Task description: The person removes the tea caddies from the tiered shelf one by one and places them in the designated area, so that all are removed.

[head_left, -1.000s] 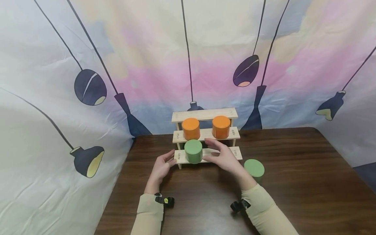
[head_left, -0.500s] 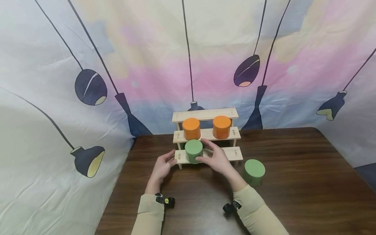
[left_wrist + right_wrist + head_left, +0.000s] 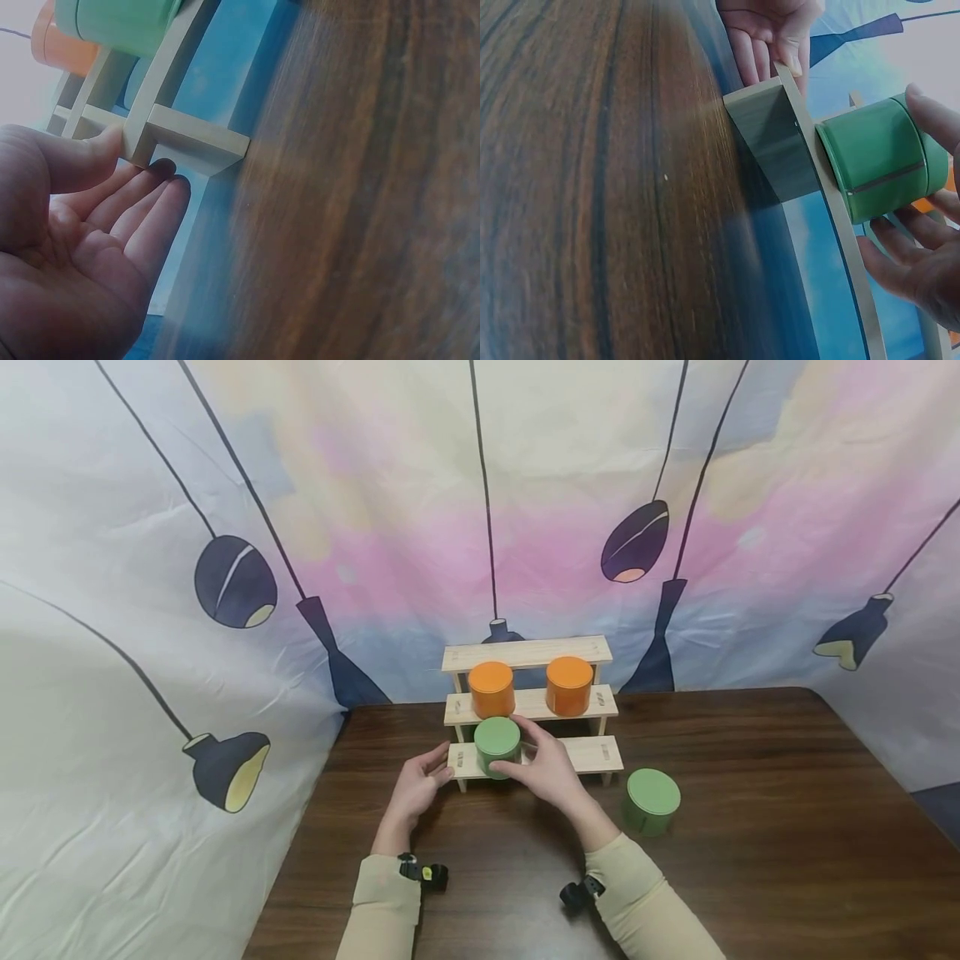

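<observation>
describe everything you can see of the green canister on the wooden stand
The green canister is a short, plain cylinder with a flat, round lid of the same green; a dark line runs up its side. It looks like painted metal. It stands upright, lid on, on the lowest step of the wooden stand, left of that step's middle and in front of the left orange canister. The right hand holds it from the right, thumb toward the front.

Smooth satin green canisters (image 3: pixel 495 737), matt bare-wood rack (image 3: pixel 527 652), glossy wood-grain tabletop (image 3: pixel 765 835), creased cloth backdrop (image 3: pixel 420 543)
</observation>
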### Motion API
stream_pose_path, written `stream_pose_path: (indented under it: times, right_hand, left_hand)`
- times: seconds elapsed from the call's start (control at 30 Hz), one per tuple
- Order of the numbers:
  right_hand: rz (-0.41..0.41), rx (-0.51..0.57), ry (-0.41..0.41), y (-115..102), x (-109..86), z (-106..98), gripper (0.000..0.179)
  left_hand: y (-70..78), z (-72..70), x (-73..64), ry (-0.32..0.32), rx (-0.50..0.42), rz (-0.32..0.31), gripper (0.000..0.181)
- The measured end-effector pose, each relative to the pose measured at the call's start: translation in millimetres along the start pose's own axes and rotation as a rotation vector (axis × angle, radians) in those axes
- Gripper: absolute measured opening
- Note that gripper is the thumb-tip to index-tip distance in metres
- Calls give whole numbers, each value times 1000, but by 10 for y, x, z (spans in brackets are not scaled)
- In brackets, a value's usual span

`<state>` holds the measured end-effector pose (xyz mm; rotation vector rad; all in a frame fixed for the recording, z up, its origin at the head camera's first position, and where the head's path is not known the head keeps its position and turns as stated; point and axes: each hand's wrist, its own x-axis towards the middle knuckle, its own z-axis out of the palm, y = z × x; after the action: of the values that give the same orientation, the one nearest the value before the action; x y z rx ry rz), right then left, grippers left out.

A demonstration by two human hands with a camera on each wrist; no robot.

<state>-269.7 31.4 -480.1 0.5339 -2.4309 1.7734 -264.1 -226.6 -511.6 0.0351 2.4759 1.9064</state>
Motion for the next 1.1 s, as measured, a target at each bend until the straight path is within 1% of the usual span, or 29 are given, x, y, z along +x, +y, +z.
stream_pose_path:
  times: [0.17,0.4,0.57,0.8,1.1]
  right_hand:
    - [0,2,15,-12,6,29,89]
    - [25,-4,34,-14,7,47,85]
    - [23,5,34,-14,7,52,83]
    - [15,22,42,3,10,55,81]
    - [23,34,54,2,-11,68,80]
  left_hand:
    - [7,5,-1,0,-4,-1,56]
    - [10,9,-5,-1,-6,-4,56]
    - [9,5,-4,-1,-3,-8,56]
    - [14,3,2,-1,-16,3,57]
    - [18,12,-5,5,2,-3,56]
